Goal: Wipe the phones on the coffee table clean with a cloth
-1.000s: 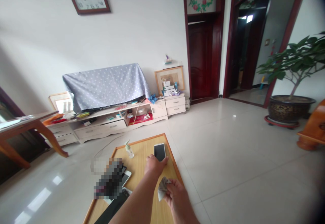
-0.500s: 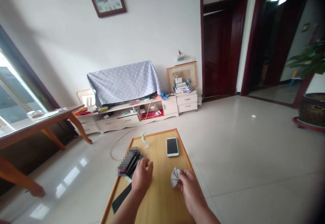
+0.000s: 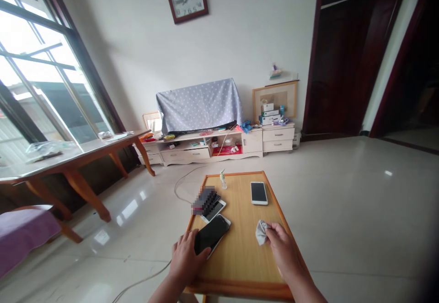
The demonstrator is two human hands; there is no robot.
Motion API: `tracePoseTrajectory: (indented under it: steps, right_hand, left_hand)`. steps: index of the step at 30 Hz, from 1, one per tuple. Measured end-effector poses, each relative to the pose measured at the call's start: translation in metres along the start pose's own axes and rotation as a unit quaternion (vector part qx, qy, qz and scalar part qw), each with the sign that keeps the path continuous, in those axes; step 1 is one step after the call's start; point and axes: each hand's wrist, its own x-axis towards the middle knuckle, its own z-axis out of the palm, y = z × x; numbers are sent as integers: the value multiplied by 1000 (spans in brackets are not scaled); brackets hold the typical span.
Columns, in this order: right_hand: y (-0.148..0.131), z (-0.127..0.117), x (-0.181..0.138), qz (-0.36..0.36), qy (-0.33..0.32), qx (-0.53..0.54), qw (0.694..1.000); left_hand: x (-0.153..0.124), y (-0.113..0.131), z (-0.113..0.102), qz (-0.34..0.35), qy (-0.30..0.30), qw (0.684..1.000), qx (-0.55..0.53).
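Observation:
My left hand (image 3: pixel 187 258) rests on the near end of a dark phone (image 3: pixel 212 234) lying on the low wooden table (image 3: pixel 240 266), fingers curled round its edge. A small grey cloth (image 3: pixel 261 231) is pinched in the closed fingers of my right hand (image 3: pixel 281 248), just above the table top. A white phone (image 3: pixel 258 193) lies flat further back on the right. A stack of other phones (image 3: pixel 211 203), partly blurred, sits at the left edge. A small spray bottle (image 3: pixel 223 180) stands near the far edge.
A cable (image 3: pixel 144 280) runs across the tiled floor left of the table. A long wooden table (image 3: pixel 72 156) stands by the window on the left. A TV stand with a cloth-covered screen (image 3: pixel 200 106) lines the far wall; dark doorways are on the right.
My left hand left the white phone at the far right, crossed toward the stack on the left, and now grips the dark phone near me. The view swung left. The right hand keeps the cloth.

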Motion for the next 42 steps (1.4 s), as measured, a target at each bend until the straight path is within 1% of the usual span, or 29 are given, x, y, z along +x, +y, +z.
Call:
tracePoseTrajectory:
  steps: [5,9,15,22,26,30,38,42]
  right_hand:
    - [2,5,-5,-17,10,-37,999]
    - [0,7,-7,-28,12,-57,998]
    - [0,4,-5,-29,3,-68,997]
    - [0,-1,0,-28,-1,-71,997]
    - [-2,-3,1,-30,-1,-70,997]
    - [-4,-4,2,-29,0,-70,997]
    - [-4,-2,2,-31,0,-68,997]
    - [-3,-1,2,-30,4,-61,998]
  left_hand:
    - [0,-11,-11,25,-16,1000,-4]
    - [4,-12,-16,32,-17,999,-6]
    - [5,6,-20,2,-22,998,-54]
    - [4,23,-13,-10,-41,999,-2]
    - [5,28,-7,13,-27,999,29]
    - [7,31,-4,41,-27,998,37]
    - [12,25,1,46,6,999,15]
    - [8,21,0,59,39,997,14]
